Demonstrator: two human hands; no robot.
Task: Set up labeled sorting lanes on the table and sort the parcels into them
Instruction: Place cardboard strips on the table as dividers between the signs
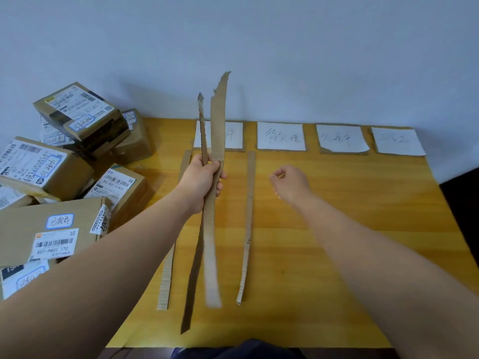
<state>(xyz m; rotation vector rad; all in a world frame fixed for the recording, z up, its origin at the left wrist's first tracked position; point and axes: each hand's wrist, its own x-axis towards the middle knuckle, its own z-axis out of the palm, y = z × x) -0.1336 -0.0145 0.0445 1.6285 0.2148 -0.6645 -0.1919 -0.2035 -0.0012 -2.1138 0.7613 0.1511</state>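
- Our left hand (pixel 204 177) is wrapped around two long cardboard strips (pixel 217 141), holding them upright over the yellow table (pixel 363 229).
- Right hand (pixel 290 183) hovers loosely curled just beside them, nothing in it.
- Two more strips lie flat: one (pixel 247 229) right of the held pair, one (pixel 166 281) left.
- Four white paper labels (pixel 281 136) sit along the far edge; the handwriting's too faint to read.
- Parcels (pixel 51 229) are piled at the left; one sticker reads "507-P802 T70", another "502-802-12-815".
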